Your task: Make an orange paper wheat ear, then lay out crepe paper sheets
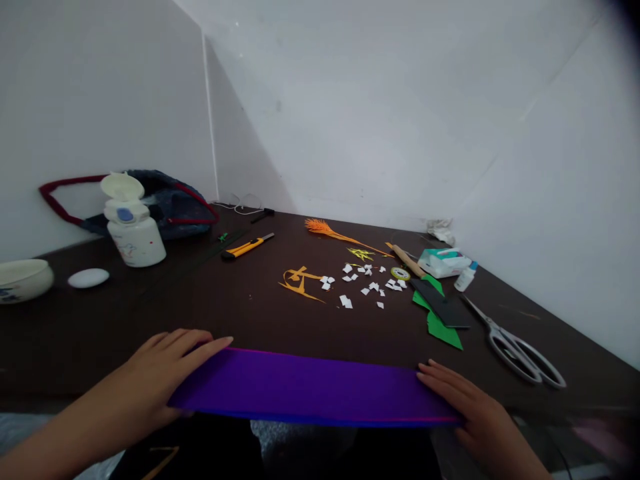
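Observation:
A long purple strip of folded paper (315, 387) with blue and pink edges lies level at the table's front edge. My left hand (175, 363) grips its left end, fingers on top and the thumb side underneath. At the opposite end my right hand (463, 400) has hold of the strip, with its fingertips over the top face. Beyond the paper, small white paper scraps (346, 301) are scattered about. Curled orange paper strips (300, 283) lie left of them. Large scissors (520, 350) rest to the right, and green paper pieces (443, 330) lie partly under a dark flat piece (440, 305).
A yellow utility knife (249, 247) lies at the back left. An open white bottle (135, 233), a bowl (23, 280) and a white oval object (89, 278) stand left. Further right are an orange tasselled stem (325, 229), a tape roll (400, 273), a glue bottle (465, 277) and a tissue pack (443, 265).

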`<move>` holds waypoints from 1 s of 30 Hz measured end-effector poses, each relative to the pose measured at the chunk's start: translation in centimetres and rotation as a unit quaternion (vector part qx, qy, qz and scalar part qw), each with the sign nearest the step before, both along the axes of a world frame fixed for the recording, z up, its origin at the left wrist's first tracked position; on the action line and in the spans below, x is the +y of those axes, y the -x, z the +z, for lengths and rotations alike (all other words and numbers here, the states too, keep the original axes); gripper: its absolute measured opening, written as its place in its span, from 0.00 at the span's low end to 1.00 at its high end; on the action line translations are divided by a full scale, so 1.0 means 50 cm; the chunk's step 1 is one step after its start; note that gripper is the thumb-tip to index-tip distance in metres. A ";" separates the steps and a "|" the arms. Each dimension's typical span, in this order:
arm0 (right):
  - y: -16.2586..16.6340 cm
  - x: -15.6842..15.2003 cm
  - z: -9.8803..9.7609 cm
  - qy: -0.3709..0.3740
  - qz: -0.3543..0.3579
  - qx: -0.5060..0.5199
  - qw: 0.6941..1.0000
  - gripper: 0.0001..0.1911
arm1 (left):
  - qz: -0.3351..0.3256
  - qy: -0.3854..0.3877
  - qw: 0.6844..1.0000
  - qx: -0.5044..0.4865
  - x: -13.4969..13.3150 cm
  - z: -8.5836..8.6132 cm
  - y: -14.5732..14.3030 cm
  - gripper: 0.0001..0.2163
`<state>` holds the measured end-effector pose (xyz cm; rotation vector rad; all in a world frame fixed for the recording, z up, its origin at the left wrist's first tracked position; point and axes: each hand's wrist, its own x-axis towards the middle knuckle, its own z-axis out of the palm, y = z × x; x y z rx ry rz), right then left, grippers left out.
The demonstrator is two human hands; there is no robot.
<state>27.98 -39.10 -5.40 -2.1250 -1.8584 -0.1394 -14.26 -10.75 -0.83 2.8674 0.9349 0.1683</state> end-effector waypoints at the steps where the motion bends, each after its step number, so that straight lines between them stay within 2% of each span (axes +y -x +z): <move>1: -0.006 -0.003 0.002 -0.009 -0.006 0.026 1.000 0.32 | -0.007 0.013 1.000 -0.007 -0.004 0.005 0.007 0.34; 5: -0.032 -0.003 0.029 -0.034 -0.053 0.156 0.986 0.22 | -0.011 0.038 0.998 -0.054 0.003 0.022 0.037 0.19; 8: -0.047 0.008 0.056 -0.049 -0.122 0.236 0.963 0.16 | 0.038 0.035 0.992 -0.116 0.011 0.043 0.050 0.11; 10: -0.053 0.020 0.067 -0.076 -0.166 0.268 0.946 0.15 | 0.089 0.028 0.980 -0.176 0.013 0.060 0.050 0.11; 13: -0.057 0.045 0.067 -0.153 -0.226 0.296 0.915 0.17 | 0.170 0.020 0.952 -0.252 0.018 0.077 0.038 0.14; 16: -0.064 0.068 0.044 -0.190 -0.268 0.317 0.890 0.21 | 0.210 0.057 0.936 -0.277 0.036 0.063 0.024 0.17; 19: -0.076 0.079 0.012 -0.169 -0.265 0.315 0.896 0.20 | 0.176 0.120 0.944 -0.252 0.060 0.024 0.022 0.20; 23: -0.084 0.075 -0.010 -0.159 -0.274 0.295 0.901 0.20 | 0.158 0.152 0.949 -0.227 0.075 -0.012 0.032 0.26; 26: -0.077 0.076 -0.004 -0.174 -0.294 0.278 0.897 0.21 | 0.141 0.176 0.949 -0.220 0.073 -0.012 0.030 0.23; 30: -0.065 0.092 0.014 -0.153 -0.313 0.248 0.904 0.23 | 0.154 0.137 0.960 -0.189 0.068 -0.003 0.011 0.18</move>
